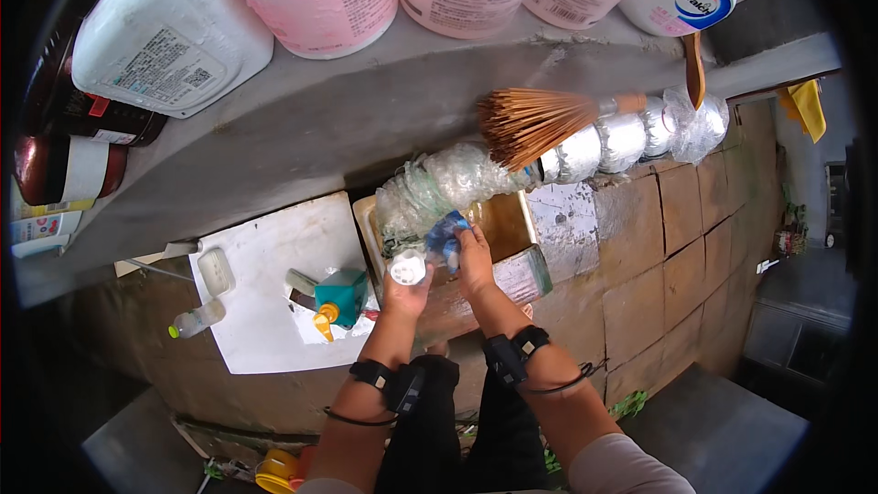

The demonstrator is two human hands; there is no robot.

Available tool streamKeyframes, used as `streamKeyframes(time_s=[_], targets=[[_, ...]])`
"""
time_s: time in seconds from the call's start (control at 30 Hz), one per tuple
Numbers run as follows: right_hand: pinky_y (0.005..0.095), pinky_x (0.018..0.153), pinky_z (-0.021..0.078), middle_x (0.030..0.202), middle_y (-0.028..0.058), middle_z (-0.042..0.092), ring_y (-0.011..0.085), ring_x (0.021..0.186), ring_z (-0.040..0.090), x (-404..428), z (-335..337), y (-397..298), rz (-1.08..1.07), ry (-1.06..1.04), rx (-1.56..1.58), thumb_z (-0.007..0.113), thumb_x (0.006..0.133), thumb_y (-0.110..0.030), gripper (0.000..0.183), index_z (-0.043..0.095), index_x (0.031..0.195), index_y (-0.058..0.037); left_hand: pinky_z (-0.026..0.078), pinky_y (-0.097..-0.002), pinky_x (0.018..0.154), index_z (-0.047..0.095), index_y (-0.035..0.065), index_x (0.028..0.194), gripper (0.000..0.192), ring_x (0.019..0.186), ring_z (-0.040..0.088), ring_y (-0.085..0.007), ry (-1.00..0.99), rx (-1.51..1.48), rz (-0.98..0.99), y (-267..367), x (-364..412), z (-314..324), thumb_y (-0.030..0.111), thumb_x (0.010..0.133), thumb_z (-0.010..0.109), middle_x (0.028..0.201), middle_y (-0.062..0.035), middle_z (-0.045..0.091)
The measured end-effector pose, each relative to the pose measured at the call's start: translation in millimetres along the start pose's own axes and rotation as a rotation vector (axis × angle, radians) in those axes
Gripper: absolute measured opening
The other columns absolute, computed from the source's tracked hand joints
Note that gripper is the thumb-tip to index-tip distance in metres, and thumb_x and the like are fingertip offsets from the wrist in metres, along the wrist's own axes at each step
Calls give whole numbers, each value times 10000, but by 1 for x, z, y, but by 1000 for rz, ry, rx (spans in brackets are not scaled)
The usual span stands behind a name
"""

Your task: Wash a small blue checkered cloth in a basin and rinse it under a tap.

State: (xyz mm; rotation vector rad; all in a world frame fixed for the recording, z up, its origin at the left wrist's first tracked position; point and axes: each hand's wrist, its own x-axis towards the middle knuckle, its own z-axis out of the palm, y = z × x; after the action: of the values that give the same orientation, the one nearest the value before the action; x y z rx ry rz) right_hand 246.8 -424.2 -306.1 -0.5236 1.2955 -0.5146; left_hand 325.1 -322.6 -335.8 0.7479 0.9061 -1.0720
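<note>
In my left hand (406, 296) is a small white round object (407, 266), its open or patterned end facing up; I cannot tell if it is a cup or a lid. My right hand (475, 257) grips a crumpled blue cloth (447, 234) just beside it. Both hands are over the near side of a sink (365, 226) with a pale rim and a brownish inside. A thick pipe (449, 175) wrapped in clear plastic runs above the sink and hides part of it.
Bamboo brush (538, 125) lies against the pipe's silver-wrapped part (621, 140). Large bottles and a pink tub (319, 7) line a grey ledge (384, 75) above. Left of the sink, a white board (254, 315) holds a teal pump bottle (341, 296), a soap dish (216, 271) and a clear bottle (199, 319).
</note>
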Motion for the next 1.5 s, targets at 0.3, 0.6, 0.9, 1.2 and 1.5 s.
streamKeyframes(time_s=[0.3,0.6,0.9,1.2,1.5], targets=[[363,899,365,1114,141,478,295,1022,459,-34,11,73,-741,-63,-711,646,805,-183,254,563,1001,-43,506,-404,769,593,27,915,327,863,593,-286,-453,109,-298,-3,45,-31,325,816,502,925,-147,613],[339,909,399,1066,125,518,249,1028,512,19,1,21,-168,-62,-263,554,800,-100,370,518,1167,-67,378,-464,998,497,121,1248,427,1192,477,-288,-315,89,-232,-15,3,11,343,884,471,1282,-76,520],[393,926,323,940,71,516,294,975,450,-12,15,58,-632,-68,-626,653,770,-190,241,590,984,-101,445,-413,916,552,88,1133,416,1024,551,-270,-342,240,-210,7,79,-40,410,919,396,1096,-99,582],[298,684,450,745,87,609,167,685,524,26,29,69,-255,129,-243,578,899,-301,279,624,880,-26,459,-373,901,568,89,1114,386,989,576,-247,-283,990,600,-18,124,-70,394,924,428,1068,-84,604],[310,779,465,949,71,610,183,829,589,44,-22,39,355,-146,130,482,844,-240,328,596,1099,-68,481,-386,884,581,107,1123,460,993,600,-241,-127,483,31,-9,40,12,462,830,584,1095,-66,620]])
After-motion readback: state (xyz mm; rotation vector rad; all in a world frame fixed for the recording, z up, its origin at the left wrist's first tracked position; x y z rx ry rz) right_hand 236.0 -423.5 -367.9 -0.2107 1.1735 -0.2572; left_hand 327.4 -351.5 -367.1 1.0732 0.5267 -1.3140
